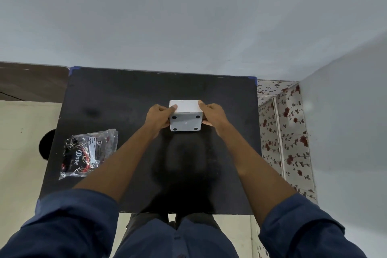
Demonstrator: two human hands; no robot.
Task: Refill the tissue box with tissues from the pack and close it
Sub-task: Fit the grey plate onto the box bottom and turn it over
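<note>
A white tissue box [185, 115] is in the middle of the black table [117, 98], tipped so its underside with dark round feet faces me. My left hand [158, 118] grips its left side and my right hand [213, 115] grips its right side, thumbs on the upper face. A clear plastic tissue pack [88, 153] with black and red "Dove" print lies flat at the table's left, apart from both hands. Whether the box is off the table or resting on it, I cannot tell.
The table's far edge meets a grey wall. A flowered cloth-covered surface [287, 132] stands close to the table's right side. A dark round object [47, 144] sticks out beyond the left edge. Cream floor lies to the left.
</note>
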